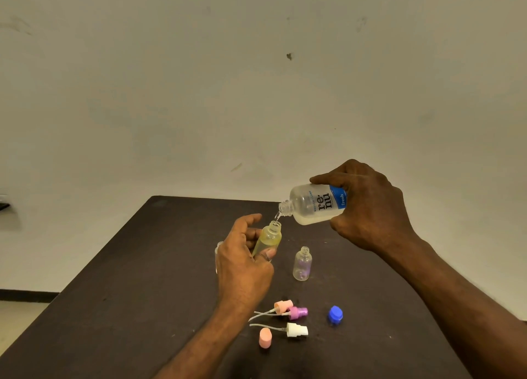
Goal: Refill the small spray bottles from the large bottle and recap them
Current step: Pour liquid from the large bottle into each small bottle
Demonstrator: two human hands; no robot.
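Pouring under way over a dark table (119,279), seen from above the hands. Farthest left, mostly hidden behind the left hand (243,260), a clear small bottle (219,247) standing on the table, its fill level impossible to tell. Left hand wrapped round a yellowish small spray bottle (268,240), thumb across its lower front and fingers curled behind, lifted off the table and tipped slightly so the open neck sits just under the pour. Thin stream (277,215) falling from the large bottle (316,204) into that neck. Further right, a second clear small bottle (302,263) upright and uncapped, probably waiting its turn. Right hand (370,207) clasping the large bottle near its base, fingers over the top and thumb beneath, bottle tilted almost level to keep the flow gentle. Along the near edge: pink cap (265,338), pink, purple (298,313) and white spray heads (296,330) lying with tubes pointing left, blue cap (335,313) at the right, all within reach for recapping.
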